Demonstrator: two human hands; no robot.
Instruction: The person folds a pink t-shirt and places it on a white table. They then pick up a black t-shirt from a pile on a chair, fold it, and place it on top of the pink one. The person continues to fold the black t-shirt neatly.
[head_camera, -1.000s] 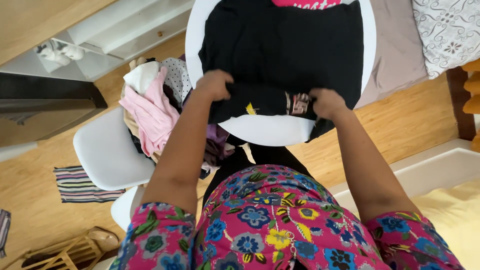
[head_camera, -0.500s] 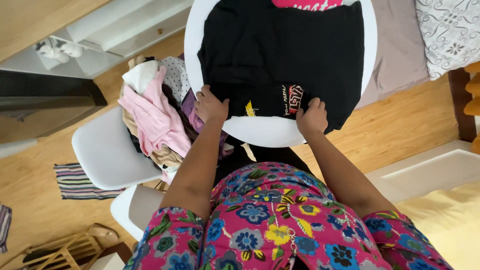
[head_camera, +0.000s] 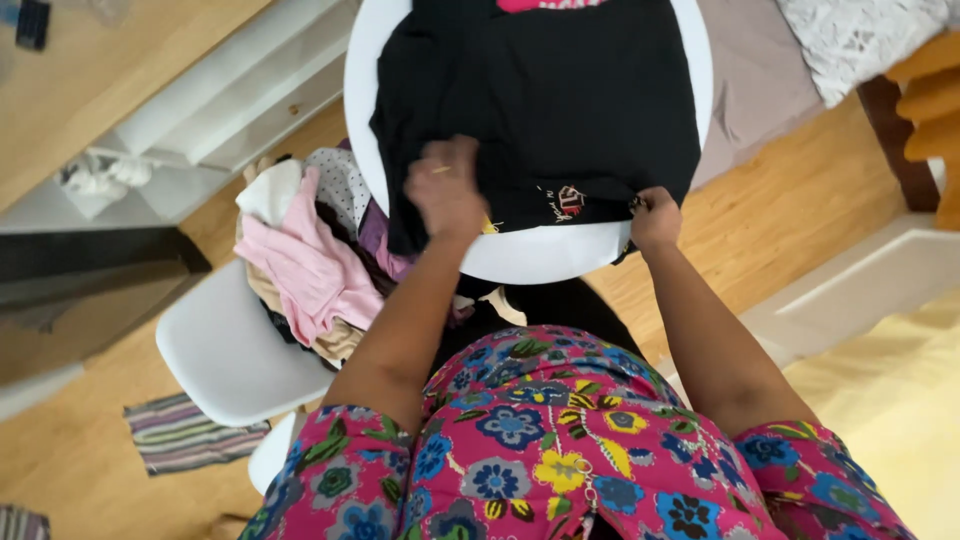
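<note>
Left hand (head_camera: 445, 188) now (blurred, perhaps flat) farther onto black garment (head_camera: 560, 110)

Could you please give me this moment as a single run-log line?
left hand: flat on black garment | right hand: grips its near edge | garment: spread on round white table | clothes pile: on white chair

The left hand (head_camera: 445, 188) is motion-blurred — its grip unreadable — and the black garment's (head_camera: 560, 110) top runs off-frame.
</note>
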